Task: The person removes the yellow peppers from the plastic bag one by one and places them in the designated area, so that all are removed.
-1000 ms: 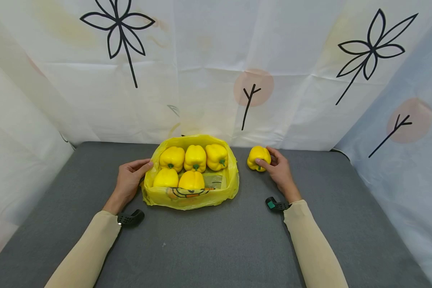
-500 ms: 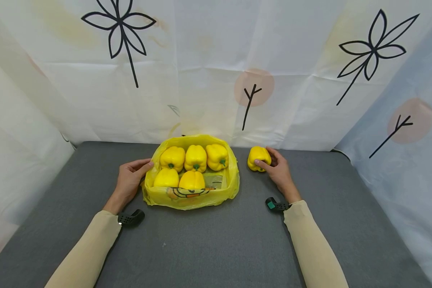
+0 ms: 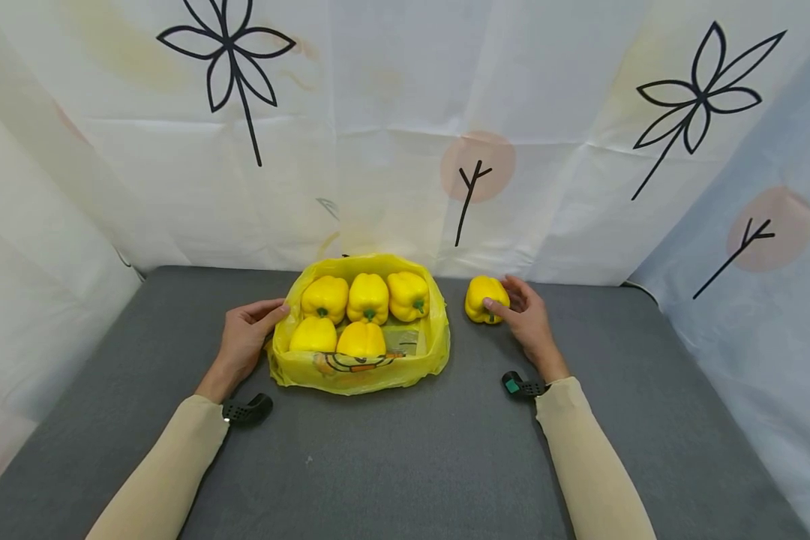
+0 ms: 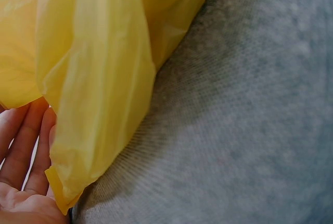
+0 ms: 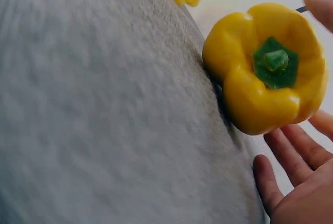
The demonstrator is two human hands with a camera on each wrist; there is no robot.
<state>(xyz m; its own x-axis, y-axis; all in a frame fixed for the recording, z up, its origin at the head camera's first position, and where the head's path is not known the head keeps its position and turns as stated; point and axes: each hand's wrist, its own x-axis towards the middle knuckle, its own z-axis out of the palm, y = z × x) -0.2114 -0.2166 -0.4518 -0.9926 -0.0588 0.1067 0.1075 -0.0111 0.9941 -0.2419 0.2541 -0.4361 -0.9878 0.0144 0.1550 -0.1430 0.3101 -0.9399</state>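
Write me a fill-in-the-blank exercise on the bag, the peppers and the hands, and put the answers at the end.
Inside the plastic bag, ____ peppers show.
The left hand touches the bag, whose colour is ____.
The right hand is at the lone pepper, whose stem is coloured ____.
The tabletop is coloured ____.

Missing words: five; yellow; green; grey.

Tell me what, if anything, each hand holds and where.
The left hand pinches the yellow bag by its left rim. The right hand grips nothing: its thumb stands off the yellow pepper its fingers lie beside.
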